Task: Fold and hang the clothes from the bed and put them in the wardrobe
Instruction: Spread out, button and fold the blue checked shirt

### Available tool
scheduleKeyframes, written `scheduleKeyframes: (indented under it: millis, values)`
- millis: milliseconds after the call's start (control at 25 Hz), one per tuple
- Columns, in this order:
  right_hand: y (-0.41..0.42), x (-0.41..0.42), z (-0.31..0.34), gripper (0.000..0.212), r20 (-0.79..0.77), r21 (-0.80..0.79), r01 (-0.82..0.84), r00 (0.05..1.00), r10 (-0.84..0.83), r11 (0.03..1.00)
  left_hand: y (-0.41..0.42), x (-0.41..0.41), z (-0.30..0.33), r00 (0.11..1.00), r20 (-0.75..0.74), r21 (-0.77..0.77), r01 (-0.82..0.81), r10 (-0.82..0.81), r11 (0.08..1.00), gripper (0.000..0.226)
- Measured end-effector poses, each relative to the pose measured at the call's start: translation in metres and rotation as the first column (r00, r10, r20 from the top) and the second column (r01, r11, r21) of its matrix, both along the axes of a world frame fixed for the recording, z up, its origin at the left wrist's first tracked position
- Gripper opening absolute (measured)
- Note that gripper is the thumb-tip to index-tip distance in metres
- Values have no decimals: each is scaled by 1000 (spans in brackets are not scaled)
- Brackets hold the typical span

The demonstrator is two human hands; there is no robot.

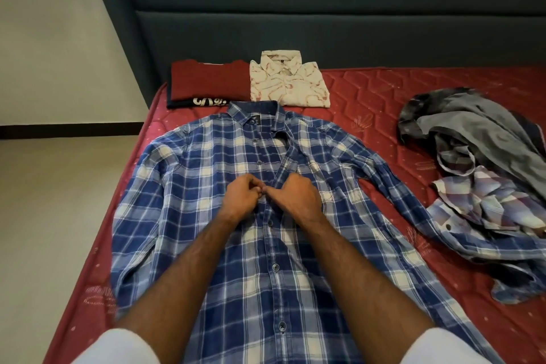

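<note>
Fingertips of left hand (240, 193) and right hand (292, 193) pinch plaid shirt (206, 186) placket, hiding its button.

Shirt hem: we see the plaid shirt (206, 186) run off the bottom edge.
Button: our fingertips (260, 190) cover whatever they pinch at the placket.
Pile (484, 174): cut by the right edge; we cannot count its garments.
Black print (206, 102): partly hidden, unreadable.
</note>
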State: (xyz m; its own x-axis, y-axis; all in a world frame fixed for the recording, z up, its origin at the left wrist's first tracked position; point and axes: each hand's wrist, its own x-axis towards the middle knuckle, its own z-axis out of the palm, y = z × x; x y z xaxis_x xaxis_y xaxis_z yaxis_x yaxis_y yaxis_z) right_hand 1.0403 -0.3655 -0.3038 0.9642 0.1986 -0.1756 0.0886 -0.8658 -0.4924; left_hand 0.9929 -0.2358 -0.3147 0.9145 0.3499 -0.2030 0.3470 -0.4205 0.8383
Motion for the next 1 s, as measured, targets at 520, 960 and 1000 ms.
scheduleKeyframes:
  millis: [520, 960, 1000]
  values:
    - [-4, -3, -9, 11, -133, 506, 112, 990, -51, 855, 6, -1, -11, 990, -9, -263, -138, 141, 955, 5]
    - [0, 0, -26, 8, -266, 567, 196, 963, -47, 800, 10, 2, -11, 986, -48, -351, -165, 158, 922, 13]
    - [0, 0, -27, 8, -270, 575, 195, 962, -41, 795, 11, 3, -12, 987, -52, -348, -162, 153, 924, 13]
